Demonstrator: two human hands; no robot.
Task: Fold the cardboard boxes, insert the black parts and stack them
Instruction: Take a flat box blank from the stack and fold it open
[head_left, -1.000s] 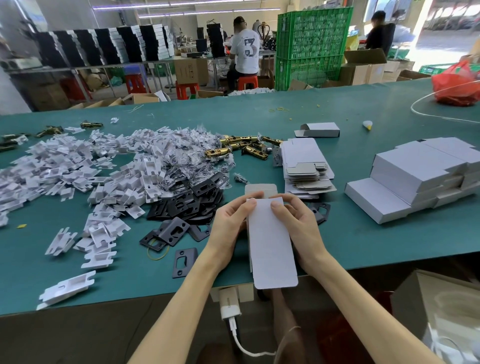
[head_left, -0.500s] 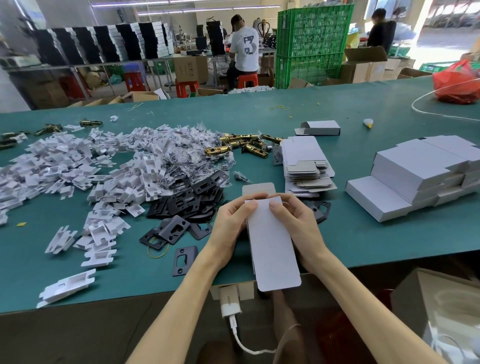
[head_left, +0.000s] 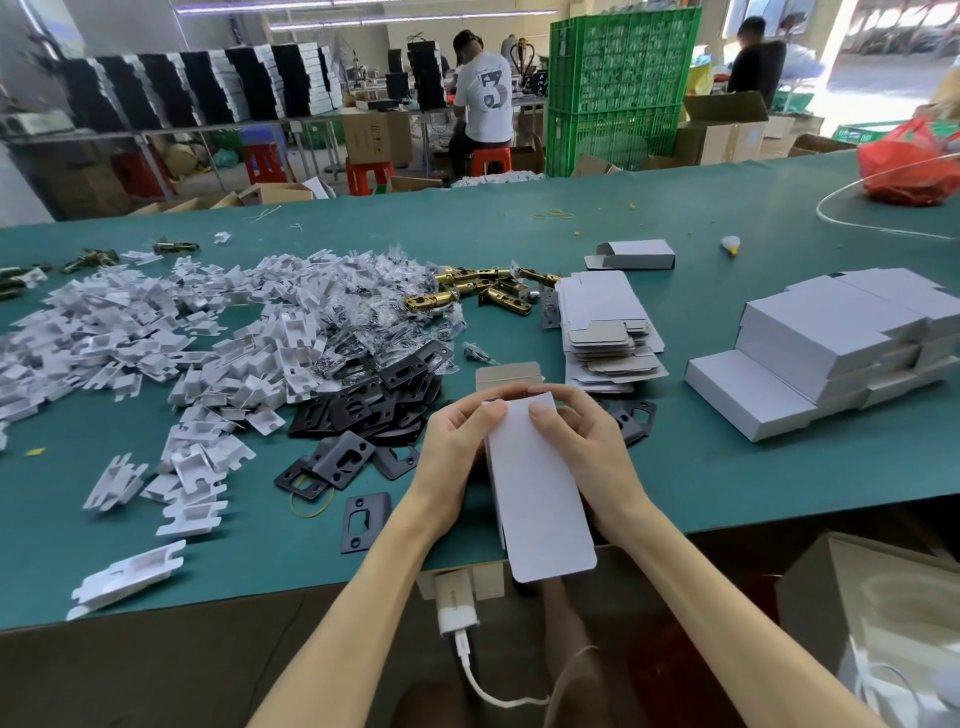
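Observation:
A long white cardboard box (head_left: 540, 499) is held over the near table edge, its brown end flap (head_left: 506, 375) sticking out at the far end. My left hand (head_left: 452, 452) grips its left side with the thumb on the top face. My right hand (head_left: 587, 447) grips the right side the same way. A pile of black metal plates (head_left: 374, 395) lies just left of my hands. Flat white box blanks (head_left: 608, 332) are stacked behind my right hand. Folded white boxes (head_left: 831, 348) are stacked at the right.
A large heap of white plastic inserts (head_left: 156, 343) covers the left of the green table (head_left: 727, 467), with brass latches (head_left: 467, 291) behind. One folded box (head_left: 636, 254) lies farther back. A red bag (head_left: 909, 166) sits far right. People work beyond the table.
The box has tilted slightly, its near end swinging a little to the right, while both hands keep their grip at its far end.

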